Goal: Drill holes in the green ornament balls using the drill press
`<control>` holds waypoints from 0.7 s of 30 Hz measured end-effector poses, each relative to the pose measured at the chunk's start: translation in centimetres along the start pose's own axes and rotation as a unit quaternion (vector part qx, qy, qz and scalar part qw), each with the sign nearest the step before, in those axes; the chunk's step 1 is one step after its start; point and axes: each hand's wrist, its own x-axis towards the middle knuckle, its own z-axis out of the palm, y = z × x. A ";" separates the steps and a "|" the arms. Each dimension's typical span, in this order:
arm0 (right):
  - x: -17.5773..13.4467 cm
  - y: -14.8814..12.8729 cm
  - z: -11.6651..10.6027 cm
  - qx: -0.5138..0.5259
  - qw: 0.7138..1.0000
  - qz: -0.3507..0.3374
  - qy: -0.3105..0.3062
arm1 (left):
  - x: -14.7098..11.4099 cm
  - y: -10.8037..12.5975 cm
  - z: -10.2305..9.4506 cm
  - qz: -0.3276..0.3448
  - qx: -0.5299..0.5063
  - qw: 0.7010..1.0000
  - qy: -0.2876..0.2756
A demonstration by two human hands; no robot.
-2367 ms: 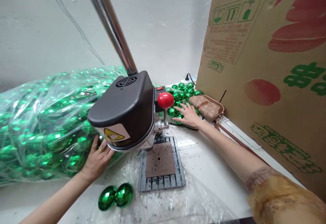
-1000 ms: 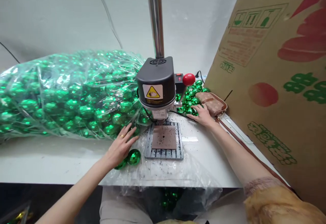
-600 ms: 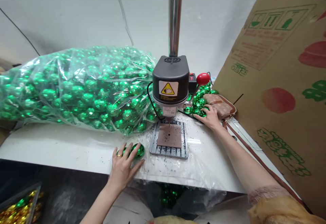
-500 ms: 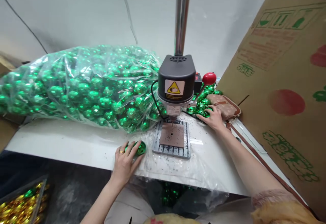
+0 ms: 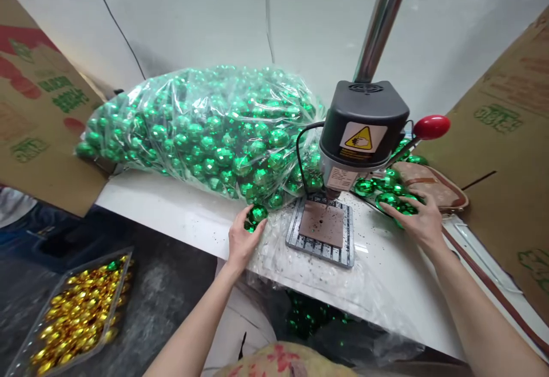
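- Clock read from the base plate (image 5: pixel 319 253), and here was the left hand (image 5: pixel 243 238) at 9, fingers curled round a green ball (image 5: pixel 258 212); a second patch of green peeped out below, too covered to call as a separate ball.
- Over at 3, the right hand (image 5: pixel 419 218) was at the green pile (image 5: pixel 388 185), thumb and fingers apart, some tips lost among the shine; whether they gripped a ball, you could not tell.
- The drill press (image 5: pixel 364 131) blocked part of that pile, its thin bit hard to pick out against the brown board (image 5: pixel 328 231), its column (image 5: pixel 380 34) running out of view just past 12.
- Both forearms were cut off by the bottom of the view.
- Now the edges: the worktop (image 5: pixel 175 205) ran as a white strip towards 9, between bag and front edge, and the left wrist came in over that edge.
- Tighter at 2, with a purse (image 5: pixel 429 182) just beside the right hand and a cardboard box (image 5: pixel 506 154) rising behind it.
- Containers! A clear bag (image 5: pixel 214 137) bulged with green balls at 10; a tray (image 5: pixel 115 302) on the floor, past 8, was loaded with gold balls (image 5: pixel 79 308) and a spot of green.
- Below the worktop at 6, green glints (image 5: pixel 313 314) showed, too dim to make out.
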 end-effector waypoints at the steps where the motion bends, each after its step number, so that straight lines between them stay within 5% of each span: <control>1: -0.7 -1.0 -0.7 0.002 1.000 -0.002 0.006 | 0.0 -0.1 0.1 -0.020 -0.022 1.000 -0.001; 4: -3.6 -6.3 -2.7 0.013 0.999 -0.051 -0.008 | -0.2 -0.1 0.3 -0.077 -0.088 0.993 0.014; 7: -6.9 -14.0 -2.9 0.084 0.973 -0.204 -0.066 | -0.6 0.3 0.5 -0.122 -0.154 0.979 0.062; 12: -10.4 -24.3 3.0 0.183 0.902 -0.333 -0.206 | -0.5 0.5 0.0 -0.125 -0.188 0.969 0.103; 17: -11.2 -27.1 9.3 0.159 0.883 -0.354 -0.266 | 0.2 -2.1 -1.4 -0.155 -0.163 0.970 0.087; 21: -11.7 -26.7 10.7 0.109 0.889 -0.327 -0.300 | 1.4 -3.7 -1.8 -0.122 -0.096 0.987 0.049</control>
